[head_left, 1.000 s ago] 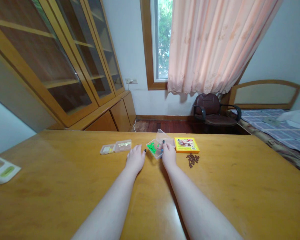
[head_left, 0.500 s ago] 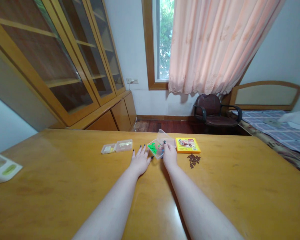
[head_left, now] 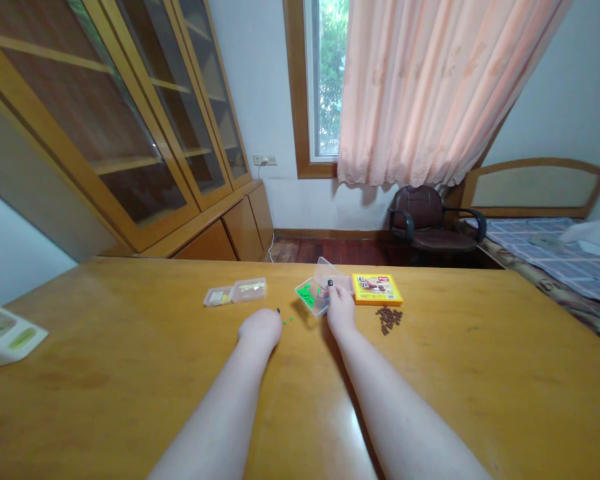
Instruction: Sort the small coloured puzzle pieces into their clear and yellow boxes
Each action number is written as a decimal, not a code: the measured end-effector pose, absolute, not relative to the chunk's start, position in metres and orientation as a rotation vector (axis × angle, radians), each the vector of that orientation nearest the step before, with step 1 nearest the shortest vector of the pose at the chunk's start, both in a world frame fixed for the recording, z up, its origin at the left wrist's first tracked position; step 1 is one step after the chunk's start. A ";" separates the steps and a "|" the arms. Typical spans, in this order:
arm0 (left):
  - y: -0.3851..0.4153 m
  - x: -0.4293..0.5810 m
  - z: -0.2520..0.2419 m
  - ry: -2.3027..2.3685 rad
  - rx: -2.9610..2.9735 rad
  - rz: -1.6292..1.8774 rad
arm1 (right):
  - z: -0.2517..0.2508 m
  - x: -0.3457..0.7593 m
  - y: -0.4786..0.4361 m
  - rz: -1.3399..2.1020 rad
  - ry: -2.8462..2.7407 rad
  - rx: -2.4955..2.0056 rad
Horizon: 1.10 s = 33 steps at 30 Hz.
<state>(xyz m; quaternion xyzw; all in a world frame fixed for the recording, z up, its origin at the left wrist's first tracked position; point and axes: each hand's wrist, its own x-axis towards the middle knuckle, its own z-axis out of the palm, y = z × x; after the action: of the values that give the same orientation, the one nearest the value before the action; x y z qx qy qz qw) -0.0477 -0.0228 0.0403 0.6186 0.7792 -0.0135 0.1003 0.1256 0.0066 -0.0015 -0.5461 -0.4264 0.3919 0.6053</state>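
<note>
A small clear plastic box [head_left: 314,297] with green pieces in it sits tilted on the wooden table [head_left: 130,373], its lid open behind it. My right hand [head_left: 340,311] grips the box's right side, fingers closed on it. My left hand [head_left: 261,327] lies curled on the table to the left of the box, fingers tucked under; whether it holds anything is hidden. A few tiny green pieces [head_left: 287,321] lie loose on the table between my left hand and the box.
A second clear box [head_left: 235,292] lies open to the left. A yellow box [head_left: 377,289] and a heap of brown pieces [head_left: 389,319] lie right of my right hand. A white booklet [head_left: 3,332] is at the left edge. A chair [head_left: 433,223] and bed stand beyond.
My left hand pulled back from the box and curled shut. Green pieces now lie loose on the table beside it. My right hand kept hold of the box.
</note>
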 end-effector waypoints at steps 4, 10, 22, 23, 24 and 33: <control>-0.022 -0.035 0.034 2.148 1.922 -0.119 | -0.001 0.126 0.006 0.917 -0.966 -1.262; -0.014 -0.035 0.032 2.035 2.117 0.265 | 0.000 0.125 0.005 0.923 -0.967 -1.251; -0.028 -0.012 0.027 2.194 2.228 -0.033 | 0.002 0.125 0.005 0.924 -0.968 -1.261; -0.028 -0.011 0.026 2.200 2.254 -0.037 | 0.001 0.125 0.005 0.927 -0.968 -1.259; -0.029 -0.010 0.026 2.200 2.271 -0.038 | 0.001 0.125 0.005 0.926 -0.969 -1.258; -0.022 -0.014 0.027 2.200 2.197 -0.030 | -0.007 0.126 0.009 0.915 -0.956 -1.274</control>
<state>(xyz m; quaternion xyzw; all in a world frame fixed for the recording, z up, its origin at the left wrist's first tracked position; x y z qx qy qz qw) -0.0143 -0.0216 0.0270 0.7065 0.7074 -0.0098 0.0162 0.1264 0.0095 -0.0068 -0.5512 -0.4136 0.3959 0.6069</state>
